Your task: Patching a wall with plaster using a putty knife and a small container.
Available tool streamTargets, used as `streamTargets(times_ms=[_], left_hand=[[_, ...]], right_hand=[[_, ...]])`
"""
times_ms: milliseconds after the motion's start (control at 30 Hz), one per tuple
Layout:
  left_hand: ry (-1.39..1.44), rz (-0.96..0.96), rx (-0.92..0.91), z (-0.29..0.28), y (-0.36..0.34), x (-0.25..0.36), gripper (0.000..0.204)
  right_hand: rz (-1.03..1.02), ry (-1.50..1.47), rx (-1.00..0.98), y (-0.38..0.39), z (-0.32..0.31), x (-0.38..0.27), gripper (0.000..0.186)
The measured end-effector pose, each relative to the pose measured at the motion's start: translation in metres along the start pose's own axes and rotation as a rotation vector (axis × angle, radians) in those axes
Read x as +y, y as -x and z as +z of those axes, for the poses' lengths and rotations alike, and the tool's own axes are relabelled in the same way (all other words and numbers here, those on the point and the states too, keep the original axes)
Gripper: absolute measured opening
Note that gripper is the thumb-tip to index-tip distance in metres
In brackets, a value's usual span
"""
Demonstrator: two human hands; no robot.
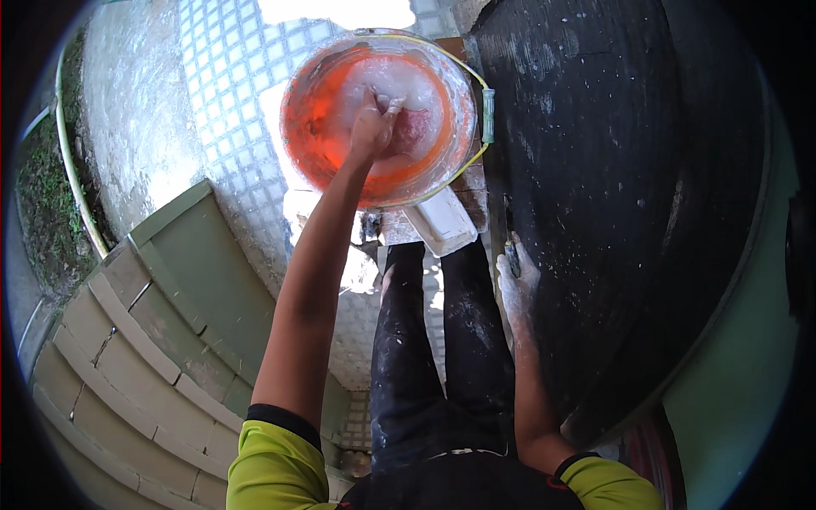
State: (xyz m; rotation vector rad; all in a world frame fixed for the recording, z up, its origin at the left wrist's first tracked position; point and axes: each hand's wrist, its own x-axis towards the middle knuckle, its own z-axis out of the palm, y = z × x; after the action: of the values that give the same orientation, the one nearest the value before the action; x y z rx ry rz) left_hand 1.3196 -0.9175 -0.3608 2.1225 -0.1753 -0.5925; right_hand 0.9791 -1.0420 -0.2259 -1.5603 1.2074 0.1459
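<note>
An orange bucket (pixel 308 115) smeared with white holds milky, frothy liquid (pixel 387 72). My left hand (pixel 374 126) reaches down into it, fingers bent and partly hidden at the liquid. Close beside that hand lies a pinkish, rough-looking patch (pixel 413 127); whether my fingers grip any of it is unclear. Coated in white, my right hand (pixel 518 280) is low beside my right leg, next to the dark board. Its fingers are closed around a small grey-green thing (pixel 512 257), mostly covered by the hand.
The bucket's yellow wire handle with a green grip (pixel 488 115) hangs out on the right. A white rectangular tray (pixel 444 223) sits below the bucket. A large dark board (pixel 586 170) fills the right side. Stacked blocks (pixel 144 365) stand at left, near patterned tiles (pixel 234 76).
</note>
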Motion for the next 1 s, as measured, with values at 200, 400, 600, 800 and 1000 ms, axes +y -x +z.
streamTargets(times_ms=[200,400,600,800,1000], left_hand=[[-0.186,-0.319,0.003,-0.004,0.003,0.045,0.036],[0.008,-0.267,0.033,-0.004,0.006,0.001,0.026],[0.328,-0.255,-0.015,-0.032,0.003,-0.01,0.02],[0.289,-0.266,-0.04,-0.016,0.01,0.014,0.017],[0.455,-0.112,-0.248,-0.04,0.009,0.005,0.019]], right_hand=[[0.149,-0.082,0.018,0.002,-0.007,-0.014,0.046],[0.044,-0.043,0.028,0.001,-0.001,0.002,0.047],[0.097,-0.116,-0.024,0.004,0.011,0.0,0.047],[0.12,-0.128,-0.054,0.003,0.011,-0.002,0.047],[0.105,-0.111,-0.033,0.003,0.015,-0.002,0.048]])
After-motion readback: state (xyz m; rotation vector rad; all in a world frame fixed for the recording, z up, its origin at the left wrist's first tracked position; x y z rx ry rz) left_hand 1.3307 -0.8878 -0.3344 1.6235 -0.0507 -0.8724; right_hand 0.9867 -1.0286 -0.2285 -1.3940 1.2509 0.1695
